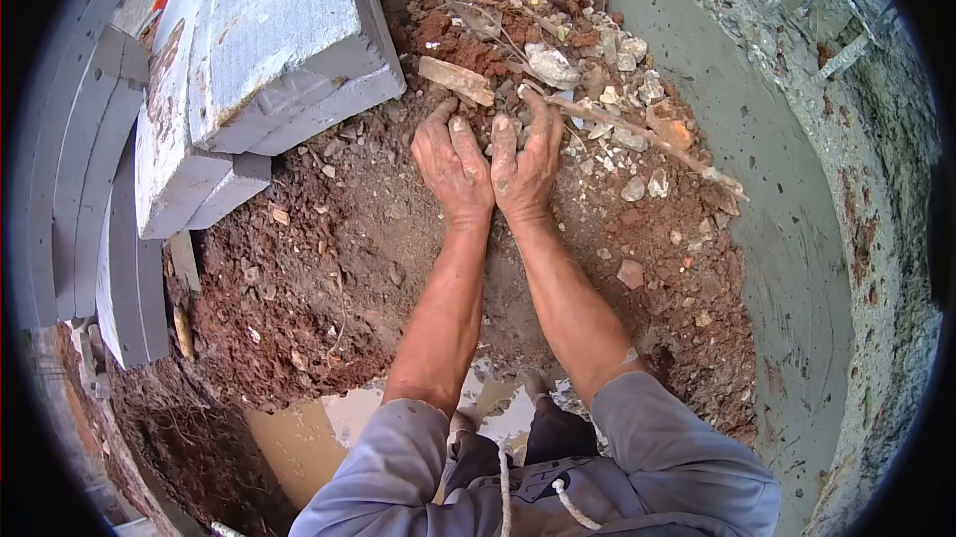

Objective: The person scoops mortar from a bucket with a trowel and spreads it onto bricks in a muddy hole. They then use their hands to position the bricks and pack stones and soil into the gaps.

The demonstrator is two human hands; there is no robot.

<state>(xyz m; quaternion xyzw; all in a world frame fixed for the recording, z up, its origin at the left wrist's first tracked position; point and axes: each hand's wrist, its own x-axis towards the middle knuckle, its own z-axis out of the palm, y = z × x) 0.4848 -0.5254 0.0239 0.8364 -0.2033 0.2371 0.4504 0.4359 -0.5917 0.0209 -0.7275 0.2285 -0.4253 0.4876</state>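
Observation:
My left hand (450,164) and my right hand (527,164) lie side by side, palms down, on a heap of red-brown soil and rubble (398,228). The fingers of both are spread and dug into the loose earth among small grey stones (553,66). A flat pale stone shard (456,80) lies just beyond my left fingertips. A thin stick (637,134) runs to the right from beside my right fingers. Both hands are coated with dirt. Whether soil is gripped under the palms is hidden.
Large grey concrete blocks (284,34) are stacked at the upper left, with curved grey slabs (85,158) beside them. A smooth cement wall (787,218) curves along the right. Muddy water (309,437) pools below, near my knees.

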